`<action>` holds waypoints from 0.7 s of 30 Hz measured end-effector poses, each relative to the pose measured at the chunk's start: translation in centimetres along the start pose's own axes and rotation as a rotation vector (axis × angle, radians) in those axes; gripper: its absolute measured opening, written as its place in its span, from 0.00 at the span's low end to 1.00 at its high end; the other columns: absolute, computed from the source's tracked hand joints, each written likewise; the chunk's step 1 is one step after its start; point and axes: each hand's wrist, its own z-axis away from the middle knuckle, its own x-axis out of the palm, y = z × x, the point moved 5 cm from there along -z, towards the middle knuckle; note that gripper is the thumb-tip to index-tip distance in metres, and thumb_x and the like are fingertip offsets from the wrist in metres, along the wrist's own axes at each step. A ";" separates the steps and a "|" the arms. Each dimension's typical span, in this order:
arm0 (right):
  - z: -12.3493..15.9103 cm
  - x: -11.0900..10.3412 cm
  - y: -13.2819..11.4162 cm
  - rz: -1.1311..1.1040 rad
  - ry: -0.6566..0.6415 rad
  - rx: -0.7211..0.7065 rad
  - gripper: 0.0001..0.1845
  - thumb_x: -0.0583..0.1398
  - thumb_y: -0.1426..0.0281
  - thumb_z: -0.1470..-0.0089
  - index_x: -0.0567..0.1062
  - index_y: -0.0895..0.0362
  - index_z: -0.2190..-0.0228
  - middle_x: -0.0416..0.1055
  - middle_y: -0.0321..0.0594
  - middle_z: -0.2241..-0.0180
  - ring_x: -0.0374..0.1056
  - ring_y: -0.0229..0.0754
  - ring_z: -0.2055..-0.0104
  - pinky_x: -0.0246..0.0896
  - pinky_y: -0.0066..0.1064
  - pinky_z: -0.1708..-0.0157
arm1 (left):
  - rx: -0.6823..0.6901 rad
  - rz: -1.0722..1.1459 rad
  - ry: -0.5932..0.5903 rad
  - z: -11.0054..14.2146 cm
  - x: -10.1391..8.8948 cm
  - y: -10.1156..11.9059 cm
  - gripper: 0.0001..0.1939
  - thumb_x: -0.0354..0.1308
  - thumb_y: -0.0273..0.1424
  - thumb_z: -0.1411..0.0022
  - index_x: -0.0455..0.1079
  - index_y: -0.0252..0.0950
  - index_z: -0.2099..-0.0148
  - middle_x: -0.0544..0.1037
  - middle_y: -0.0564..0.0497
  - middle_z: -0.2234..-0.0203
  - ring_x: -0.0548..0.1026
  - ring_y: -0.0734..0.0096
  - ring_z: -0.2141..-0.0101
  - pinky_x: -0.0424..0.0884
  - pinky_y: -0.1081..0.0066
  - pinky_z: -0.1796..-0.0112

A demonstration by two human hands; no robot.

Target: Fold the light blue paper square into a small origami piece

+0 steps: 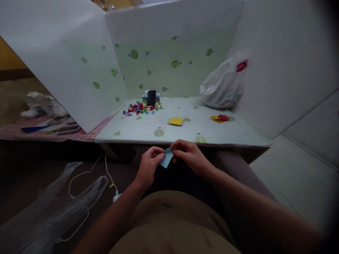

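Observation:
Between my two hands, just in front of the table's edge and above my lap, is a small piece of folded light-blue paper [166, 159]. My left hand [148, 165] pinches its left side with thumb and fingers. At its upper right corner, the thumb and fingertips of my right hand [191, 155] are closed on the paper. A stack of square paper [176, 121], yellow on top, lies on the table beyond my hands. Farther back on the left sits a pile of small folded paper pieces [140, 108] in red, purple, green, blue and yellow.
A black phone [151, 97] leans on a tissue box [158, 96] at the back. A white plastic bag [222, 86] stands at the right, near red and yellow pieces [220, 118]. White panels [66, 53] enclose the table. A white cable [107, 169] and clear plastic bag [71, 201] lie lower left.

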 end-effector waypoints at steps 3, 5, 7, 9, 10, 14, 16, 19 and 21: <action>0.1 0.1 -0.2 -0.031 0.003 0.013 0.05 0.64 0.71 0.52 0.76 0.56 0.69 0.73 0.33 0.77 0.68 0.34 0.77 0.65 0.27 0.73 | 0.017 0.020 0.019 0.1 0.0 0.2 0.11 0.68 0.33 0.52 0.71 0.37 0.67 0.75 0.55 0.76 0.69 0.75 0.76 0.63 0.74 0.73; 0.2 0.3 -0.3 -0.058 -0.001 0.023 0.04 0.62 0.72 0.53 0.77 0.56 0.70 0.74 0.33 0.78 0.69 0.35 0.77 0.65 0.27 0.72 | 0.026 0.052 0.031 0.2 -0.1 0.4 0.11 0.68 0.33 0.52 0.72 0.37 0.67 0.75 0.55 0.76 0.70 0.75 0.76 0.65 0.73 0.73; 0.2 0.5 -0.3 -0.080 -0.001 0.031 0.05 0.61 0.73 0.53 0.77 0.57 0.71 0.75 0.34 0.78 0.69 0.35 0.76 0.66 0.28 0.71 | 0.031 0.080 0.039 0.4 -0.2 0.5 0.11 0.68 0.33 0.53 0.72 0.38 0.67 0.75 0.55 0.75 0.71 0.74 0.75 0.66 0.73 0.71; 0.3 0.7 -0.3 -0.089 0.001 0.036 0.05 0.61 0.73 0.53 0.78 0.57 0.71 0.75 0.35 0.77 0.70 0.35 0.76 0.66 0.28 0.71 | 0.033 0.094 0.046 0.5 -0.4 0.6 0.10 0.68 0.33 0.53 0.73 0.38 0.67 0.75 0.55 0.75 0.71 0.74 0.75 0.66 0.73 0.71; 0.3 0.8 -0.3 -0.085 0.001 0.035 0.05 0.61 0.73 0.53 0.78 0.57 0.71 0.75 0.35 0.77 0.70 0.35 0.76 0.66 0.27 0.71 | 0.030 0.096 0.048 0.6 -0.5 0.6 0.10 0.68 0.32 0.53 0.74 0.37 0.67 0.75 0.55 0.75 0.71 0.74 0.75 0.66 0.73 0.71; 0.5 1.1 -0.8 -0.002 0.002 -0.013 0.05 0.61 0.72 0.53 0.78 0.56 0.71 0.75 0.34 0.77 0.69 0.35 0.76 0.66 0.28 0.71 | 0.008 0.112 0.059 0.7 -0.7 0.6 0.10 0.68 0.31 0.54 0.74 0.37 0.67 0.75 0.54 0.75 0.72 0.75 0.75 0.66 0.74 0.72; 0.6 1.2 -1.2 0.072 -0.001 -0.060 0.05 0.61 0.73 0.52 0.78 0.56 0.72 0.75 0.34 0.77 0.70 0.36 0.76 0.66 0.28 0.71 | -0.009 0.135 0.050 0.9 -0.7 0.6 0.10 0.68 0.31 0.54 0.74 0.36 0.67 0.76 0.54 0.75 0.73 0.74 0.75 0.67 0.74 0.71; 0.9 1.6 -1.9 0.183 -0.003 -0.127 0.06 0.59 0.74 0.52 0.78 0.56 0.72 0.74 0.34 0.78 0.70 0.37 0.75 0.66 0.28 0.72 | -0.019 0.170 0.026 1.2 -0.5 0.8 0.10 0.67 0.33 0.52 0.75 0.36 0.66 0.76 0.53 0.74 0.74 0.73 0.73 0.69 0.72 0.70; 1.2 1.9 -2.2 0.230 0.002 -0.160 0.07 0.58 0.74 0.51 0.78 0.56 0.72 0.74 0.35 0.78 0.71 0.37 0.75 0.66 0.28 0.71 | -0.021 0.187 0.012 1.5 -0.4 1.0 0.12 0.67 0.35 0.51 0.75 0.36 0.64 0.77 0.52 0.72 0.74 0.72 0.72 0.72 0.71 0.68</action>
